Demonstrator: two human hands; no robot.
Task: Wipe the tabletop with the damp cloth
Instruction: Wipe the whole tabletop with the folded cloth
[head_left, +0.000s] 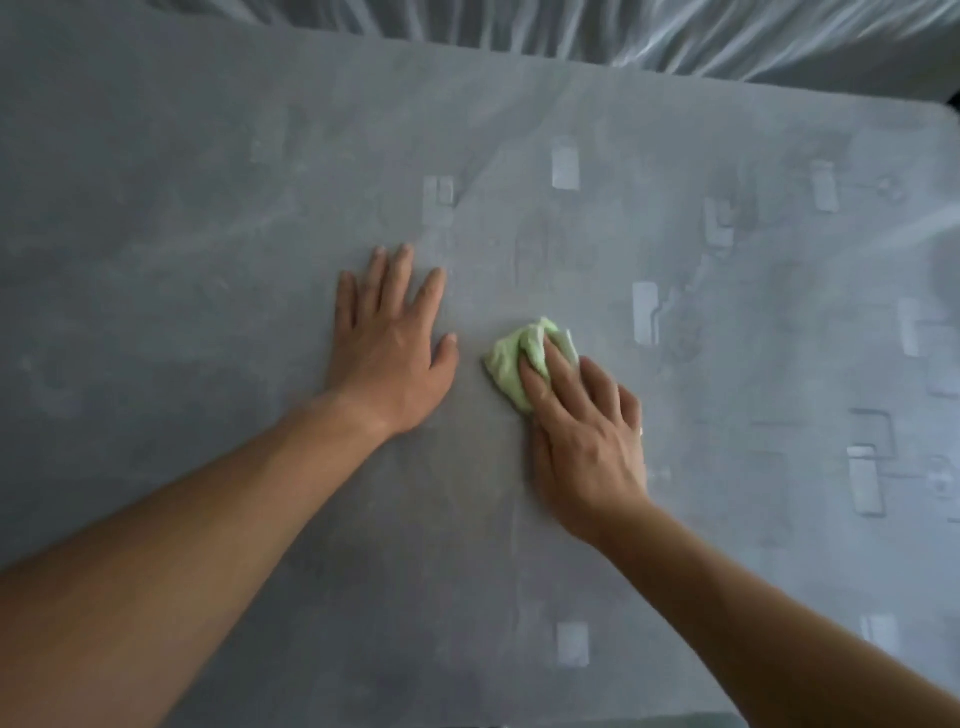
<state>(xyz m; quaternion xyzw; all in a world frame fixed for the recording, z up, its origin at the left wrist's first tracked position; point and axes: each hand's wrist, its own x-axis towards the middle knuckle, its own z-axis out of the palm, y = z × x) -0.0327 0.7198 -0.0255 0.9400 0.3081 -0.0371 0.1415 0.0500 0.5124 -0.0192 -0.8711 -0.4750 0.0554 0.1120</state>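
Table (171, 270) inspected left to right. Your left hand (395, 338) lies flat on it, fingers spread, holding nothing. Just beside, near the middle, sits the green cloth (506, 364), bunched into a small wad. Your right hand (587, 431) presses it with straight fingers laid across its near side. Judged soft, light, limp: bear down flat on top, or it may roll under your fingers.

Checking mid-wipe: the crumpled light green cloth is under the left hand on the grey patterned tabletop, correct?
Not quite: the head view shows the crumpled light green cloth pressed under the right hand, not the left. It does lie on the grey patterned tabletop. The left hand rests flat on the tabletop beside it, apart from the cloth.
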